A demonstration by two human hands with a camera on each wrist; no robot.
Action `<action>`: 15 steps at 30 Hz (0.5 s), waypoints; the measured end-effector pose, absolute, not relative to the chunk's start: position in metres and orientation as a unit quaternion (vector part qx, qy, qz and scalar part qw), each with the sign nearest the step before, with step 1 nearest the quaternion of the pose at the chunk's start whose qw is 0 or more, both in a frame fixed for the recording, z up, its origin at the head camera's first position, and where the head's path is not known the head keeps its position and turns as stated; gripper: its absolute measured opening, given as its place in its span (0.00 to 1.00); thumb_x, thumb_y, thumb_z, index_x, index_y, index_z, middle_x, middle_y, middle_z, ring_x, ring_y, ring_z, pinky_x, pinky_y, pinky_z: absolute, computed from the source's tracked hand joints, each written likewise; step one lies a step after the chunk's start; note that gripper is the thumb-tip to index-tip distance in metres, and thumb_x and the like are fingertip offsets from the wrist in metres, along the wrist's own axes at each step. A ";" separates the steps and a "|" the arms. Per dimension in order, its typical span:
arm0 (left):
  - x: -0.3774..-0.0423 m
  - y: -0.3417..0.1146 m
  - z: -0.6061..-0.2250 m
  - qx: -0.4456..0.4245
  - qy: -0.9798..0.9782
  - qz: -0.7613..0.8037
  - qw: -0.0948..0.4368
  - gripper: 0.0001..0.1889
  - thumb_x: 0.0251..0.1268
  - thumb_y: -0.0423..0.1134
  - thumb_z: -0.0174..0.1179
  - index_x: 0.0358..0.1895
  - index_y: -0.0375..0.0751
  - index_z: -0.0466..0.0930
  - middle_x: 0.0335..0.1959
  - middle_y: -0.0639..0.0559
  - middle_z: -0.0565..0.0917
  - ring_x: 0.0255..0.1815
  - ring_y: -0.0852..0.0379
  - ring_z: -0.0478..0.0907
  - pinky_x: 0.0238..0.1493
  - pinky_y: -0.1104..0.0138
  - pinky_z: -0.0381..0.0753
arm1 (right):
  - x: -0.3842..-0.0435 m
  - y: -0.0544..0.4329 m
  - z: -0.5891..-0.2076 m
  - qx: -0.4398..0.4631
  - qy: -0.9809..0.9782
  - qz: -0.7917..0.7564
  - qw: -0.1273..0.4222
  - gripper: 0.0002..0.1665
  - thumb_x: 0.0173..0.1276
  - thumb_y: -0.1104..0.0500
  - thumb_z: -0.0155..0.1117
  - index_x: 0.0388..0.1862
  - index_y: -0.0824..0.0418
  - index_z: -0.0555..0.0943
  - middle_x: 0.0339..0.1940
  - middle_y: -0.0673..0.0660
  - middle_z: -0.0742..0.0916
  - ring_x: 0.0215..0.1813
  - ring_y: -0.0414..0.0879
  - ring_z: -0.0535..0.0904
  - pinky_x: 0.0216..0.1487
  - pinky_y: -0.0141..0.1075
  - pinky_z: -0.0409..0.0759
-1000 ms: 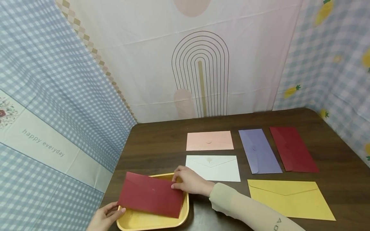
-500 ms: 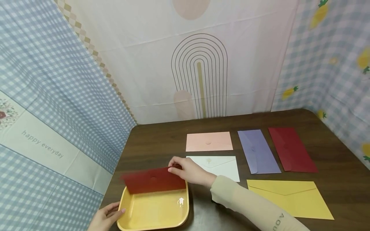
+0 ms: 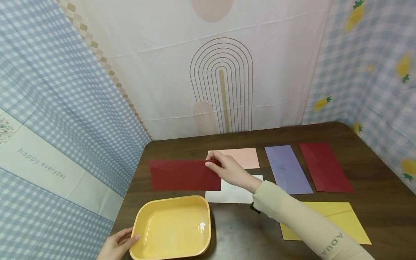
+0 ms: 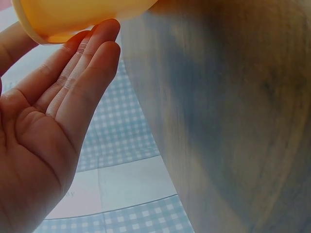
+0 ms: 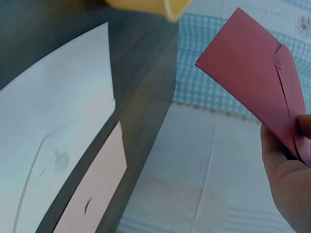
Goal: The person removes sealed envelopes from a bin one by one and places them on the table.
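My right hand [image 3: 232, 171] pinches a dark red envelope [image 3: 185, 176] at its right end, holding it in the air over the table behind the tray. In the right wrist view the envelope [image 5: 248, 60] shows its flap, and thumb and fingers grip one end. A yellow rectangular tray [image 3: 172, 227] stands at the front left with nothing inside. My left hand [image 3: 114, 246] holds the tray's left side, its thumb at the rim. In the left wrist view the fingers [image 4: 87, 90] lie rather straight against the tray's outer wall [image 4: 73, 29].
On the brown table lie a pink envelope [image 3: 248, 157] and a white envelope [image 3: 216, 196], both partly hidden by the right hand. To the right are a purple envelope [image 3: 289, 169], another red envelope [image 3: 325, 168] and a yellow envelope [image 3: 338, 220]. Curtains hang behind and beside the table.
My right hand has lifted the red envelope out of the tray, tipped it up and carried it away past the tray's far rim. My left hand has stayed at the tray.
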State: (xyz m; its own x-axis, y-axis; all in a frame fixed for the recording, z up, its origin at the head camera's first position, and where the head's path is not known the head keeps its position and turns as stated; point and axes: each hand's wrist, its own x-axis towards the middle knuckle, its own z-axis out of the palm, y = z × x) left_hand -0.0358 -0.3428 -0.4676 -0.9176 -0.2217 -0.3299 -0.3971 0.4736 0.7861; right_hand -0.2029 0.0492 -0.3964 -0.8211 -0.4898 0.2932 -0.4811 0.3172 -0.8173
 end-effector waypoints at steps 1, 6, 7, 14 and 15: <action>-0.036 -0.343 -0.467 -0.181 0.854 0.479 0.093 0.33 0.65 0.42 0.69 0.63 0.17 0.71 0.49 0.33 0.85 0.51 0.39 0.85 0.45 0.59 0.86 | -0.204 0.053 -0.396 -0.296 0.813 -0.502 0.004 0.04 0.77 0.56 0.61 0.47 0.53 0.77 0.35 0.47 0.83 0.36 0.45 0.76 0.39 0.38 0.77; -0.036 -0.343 -0.467 -0.178 0.854 0.480 0.094 0.32 0.66 0.41 0.68 0.63 0.17 0.71 0.50 0.33 0.85 0.51 0.39 0.84 0.45 0.59 0.86 | -0.204 0.078 -0.395 -0.271 0.823 -0.500 0.008 0.04 0.77 0.56 0.61 0.47 0.53 0.77 0.34 0.49 0.84 0.34 0.46 0.77 0.38 0.39 0.77; -0.037 -0.343 -0.467 -0.178 0.854 0.480 0.094 0.32 0.66 0.41 0.68 0.63 0.17 0.71 0.50 0.33 0.85 0.51 0.39 0.84 0.46 0.59 0.86 | -0.204 0.084 -0.394 -0.264 0.825 -0.499 0.009 0.05 0.77 0.56 0.61 0.47 0.53 0.78 0.34 0.49 0.84 0.34 0.46 0.77 0.37 0.40 0.77; -0.037 -0.342 -0.467 -0.189 0.854 0.476 0.088 0.32 0.65 0.42 0.69 0.62 0.18 0.73 0.50 0.33 0.85 0.52 0.39 0.84 0.46 0.59 0.86 | -0.205 0.126 -0.388 -0.209 0.840 -0.500 0.019 0.08 0.77 0.54 0.61 0.50 0.55 0.78 0.36 0.53 0.84 0.35 0.48 0.78 0.36 0.41 0.78; -0.037 -0.341 -0.467 -0.186 0.856 0.475 0.088 0.32 0.65 0.42 0.69 0.62 0.18 0.72 0.50 0.32 0.85 0.51 0.39 0.84 0.46 0.59 0.86 | -0.205 0.132 -0.388 -0.205 0.843 -0.496 0.021 0.09 0.77 0.54 0.61 0.50 0.55 0.78 0.36 0.54 0.84 0.35 0.48 0.78 0.37 0.41 0.77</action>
State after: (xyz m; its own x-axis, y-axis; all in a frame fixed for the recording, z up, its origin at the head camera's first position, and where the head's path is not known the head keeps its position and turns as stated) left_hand -0.0370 -0.3414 -0.4670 -0.9154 -0.2342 -0.3275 -0.4019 0.4806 0.7795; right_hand -0.2046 0.1315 -0.3875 -0.9147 -0.3670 0.1691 -0.3260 0.4230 -0.8454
